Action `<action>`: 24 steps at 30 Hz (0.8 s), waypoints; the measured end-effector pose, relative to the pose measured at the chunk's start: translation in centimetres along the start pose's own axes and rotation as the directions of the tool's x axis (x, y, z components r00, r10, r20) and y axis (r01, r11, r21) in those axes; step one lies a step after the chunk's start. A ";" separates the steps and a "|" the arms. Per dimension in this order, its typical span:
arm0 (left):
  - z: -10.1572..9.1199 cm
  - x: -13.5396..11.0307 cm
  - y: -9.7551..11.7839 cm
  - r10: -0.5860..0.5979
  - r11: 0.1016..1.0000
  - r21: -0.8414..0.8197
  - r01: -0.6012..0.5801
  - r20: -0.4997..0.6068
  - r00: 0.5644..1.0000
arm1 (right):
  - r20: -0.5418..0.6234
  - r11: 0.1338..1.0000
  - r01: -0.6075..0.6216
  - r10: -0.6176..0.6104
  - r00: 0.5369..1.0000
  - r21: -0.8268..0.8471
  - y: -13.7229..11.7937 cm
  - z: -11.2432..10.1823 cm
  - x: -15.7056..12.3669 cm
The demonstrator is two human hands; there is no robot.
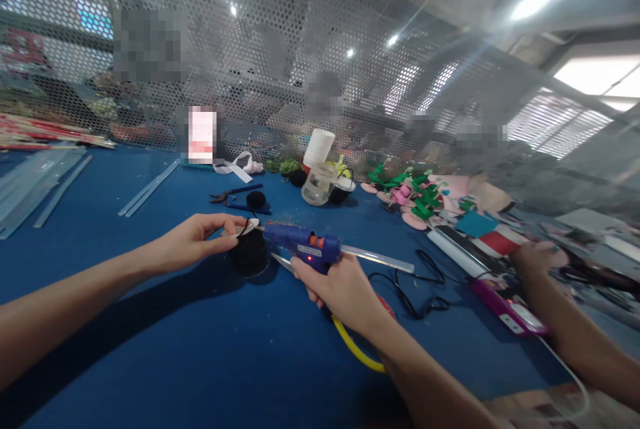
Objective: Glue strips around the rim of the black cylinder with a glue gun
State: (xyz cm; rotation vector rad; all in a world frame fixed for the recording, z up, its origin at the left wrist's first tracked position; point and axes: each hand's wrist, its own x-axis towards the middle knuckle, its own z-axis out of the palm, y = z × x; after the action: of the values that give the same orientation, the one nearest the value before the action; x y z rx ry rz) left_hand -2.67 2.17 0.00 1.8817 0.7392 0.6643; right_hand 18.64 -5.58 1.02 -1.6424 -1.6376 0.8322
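My left hand (207, 237) is closed in a pinch at the white edge (249, 226) of a small black cup-shaped piece (250, 254), which seems to stand on the blue table (200, 362). A thin black strand shows near those fingertips. My right hand (343, 286) is wrapped round a blue glue gun (303, 242) with a small red light lit. The gun's nozzle points left and reaches the white edge; whether it touches cannot be made out. A clear glue stick (380, 258) juts from its back. Beneath my right hand are scissors with a yellow handle (357, 349), partly hidden.
Pliers (235, 197) and a black ball (256, 200) lie behind the cup piece. Further back are stacked white cups (319, 147) and a clear jar (319, 184). Green and pink craft pieces (415, 196), a purple power strip (507, 309) and another person's arm (555, 309) are at right.
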 end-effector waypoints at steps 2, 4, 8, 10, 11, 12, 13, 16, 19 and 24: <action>0.1 0.0 0.1 0.000 1.000 -0.007 0.000 -0.006 1.000 | -0.003 1.000 -0.001 0.001 1.000 -0.002 0.0 0.1 -0.1; 0.1 0.0 0.2 -0.002 1.000 -0.007 0.001 -0.014 1.000 | -0.011 1.000 -0.007 0.007 1.000 0.000 0.0 0.1 -0.1; 0.1 -0.1 0.1 -0.002 1.000 0.028 0.002 0.002 1.000 | -0.015 1.000 -0.010 0.010 1.000 0.000 -0.1 0.2 -0.2; 0.1 -0.1 0.1 -0.002 0.999 0.039 0.002 0.010 1.000 | -0.013 1.000 -0.012 0.012 1.000 -0.005 -0.1 0.1 -0.3; 0.1 -0.1 0.1 -0.004 0.999 0.040 0.003 0.012 1.000 | -0.012 1.000 -0.014 0.014 1.000 -0.009 -0.2 0.1 -0.3; 0.1 -0.1 0.2 -0.005 0.999 0.040 0.005 0.012 1.000 | -0.010 1.000 -0.019 0.019 1.000 -0.014 -0.2 0.1 -0.3; 0.1 -0.1 0.2 -0.008 0.999 0.038 0.007 0.010 1.000 | -0.009 1.000 -0.024 0.024 1.000 -0.018 -0.2 0.1 -0.4; 0.2 -0.1 0.3 -0.017 0.999 0.030 0.017 0.000 1.000 | -0.005 0.999 -0.032 0.032 0.999 -0.018 -0.3 0.1 -0.4; 0.2 -0.1 0.3 -0.019 1.000 0.025 0.019 -0.004 1.000 | -0.004 1.000 -0.022 0.022 1.000 -0.005 -0.3 0.1 -0.4; 0.2 -0.1 0.2 -0.022 1.000 0.015 0.022 -0.017 1.000 | 0.009 0.999 -0.046 0.046 0.999 0.000 -0.2 0.2 -0.4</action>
State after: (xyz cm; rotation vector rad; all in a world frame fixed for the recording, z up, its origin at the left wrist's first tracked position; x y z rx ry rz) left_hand -2.53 1.94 0.10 1.8813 0.7761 0.6627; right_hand 18.31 -6.01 1.08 -1.6846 -1.6107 0.8637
